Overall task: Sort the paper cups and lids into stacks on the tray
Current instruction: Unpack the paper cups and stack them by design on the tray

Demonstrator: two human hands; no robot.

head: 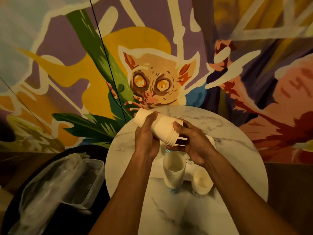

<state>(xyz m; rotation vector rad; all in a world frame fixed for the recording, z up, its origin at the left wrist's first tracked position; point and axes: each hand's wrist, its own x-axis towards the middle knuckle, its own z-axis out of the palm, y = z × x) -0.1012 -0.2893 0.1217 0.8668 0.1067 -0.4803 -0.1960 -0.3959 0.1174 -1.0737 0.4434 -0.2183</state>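
— What does the head camera show in the hands?

— A stack of white cups [159, 126], nested and tipped on its side, is held in the air above the round marble table [122, 150]. Its closed end points up and away to the left, its rims down to the right.

— And the grip?

— The left hand [145, 138] wraps around the middle of the stack, with the fingers curled over the far side. The right hand [191, 143] takes the rim end, thumb on top of the rims and fingers hooked beneath them.

— Where is the tray?

— The white tray [156, 168] lies flat on the table, right under the hands.

— Are there other cups?

— Two upright stacks stand on the marble just in front of the tray's near edge. The tall stack [173, 172] is white cups nested into blue-striped ones at the bottom, and its top cup shows a bare inside. The short stack [202, 182] stands just to its right, apart from it.

— What about the left side?

— A clear plastic box [88, 180] sits on a dark surface with crumpled plastic wrap [50, 184] beside it. Something dark may lie inside, but I cannot tell through the glare.

— And behind?

— A wall painting [152, 82] of a big-eyed animal.
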